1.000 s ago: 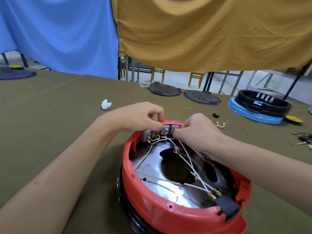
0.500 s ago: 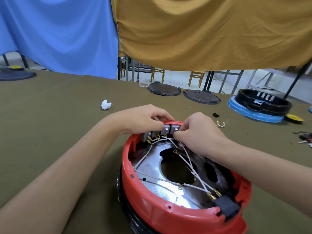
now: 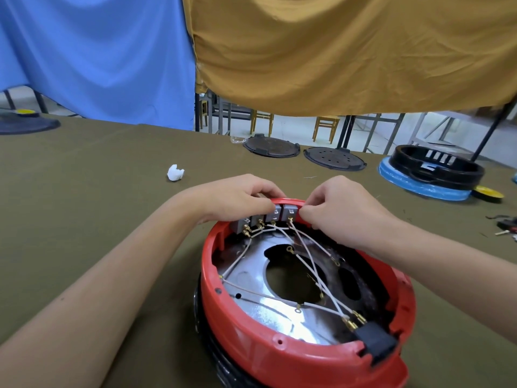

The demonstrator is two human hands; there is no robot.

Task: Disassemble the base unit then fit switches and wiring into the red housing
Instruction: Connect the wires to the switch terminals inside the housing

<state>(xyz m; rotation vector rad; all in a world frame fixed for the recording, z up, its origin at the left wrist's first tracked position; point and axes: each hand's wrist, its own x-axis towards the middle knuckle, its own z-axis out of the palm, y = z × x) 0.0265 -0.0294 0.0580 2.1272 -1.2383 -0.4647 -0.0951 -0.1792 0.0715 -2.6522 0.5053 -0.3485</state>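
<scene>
A: Where do the switches (image 3: 261, 219) sit?

B: In a row of four grey blocks along the far inner wall of the red housing (image 3: 279, 348), running left to right and following the rim's curve. White wires (image 3: 316, 273) fan from their terminals toward the near side, ending at a black connector (image 3: 375, 343) in the near-right rim.

A: And the hands?

B: One at each end of the row, both reaching over the far rim. The left hand (image 3: 237, 198) lies over the left blocks, fingers curled onto their tops; I judge it is pressing or gripping them, though the fingertips are partly hidden. The right hand (image 3: 341, 211) pinches at the rightmost block, just beside its outer edge.

A: So what does the next push turn on?

B: The row's long axis lies across the person, between the hands. Seating it probably means pressing away, toward the far wall, with the right hand nearer the end block.

A: Anything around it?

B: The housing rests on a black base (image 3: 215, 357) on the tabletop (image 3: 84, 219).
</scene>
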